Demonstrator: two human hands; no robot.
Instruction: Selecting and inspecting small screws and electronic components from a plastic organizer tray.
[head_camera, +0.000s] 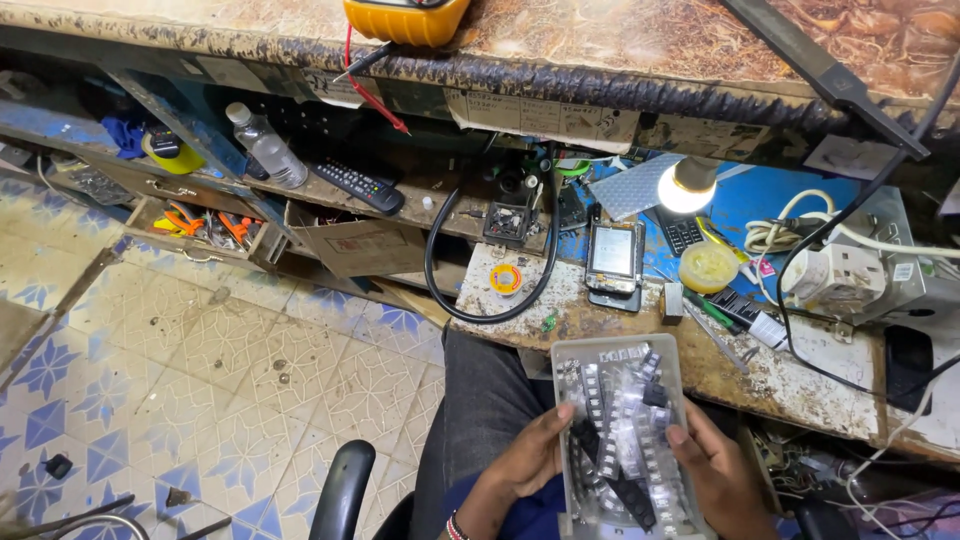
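Note:
A grey plastic tray (668, 352) full of small strips of electronic components rests over my lap at the lower middle. My left hand (528, 462) grips its left side, thumb lying on the strips inside. At the right side my right hand (715, 470) holds the tray too, its thumb on the rim. Black component strips lie between the two thumbs.
A worn workbench (800, 375) ahead carries a lit lamp bulb (685, 188), a small handheld device (613, 255), a solder spool (506, 279), a black cable loop (440, 290) and a white power adapter (838, 275). A yellow multimeter (405, 18) sits on the upper shelf. A chair arm (342, 490) is at my left over tiled floor.

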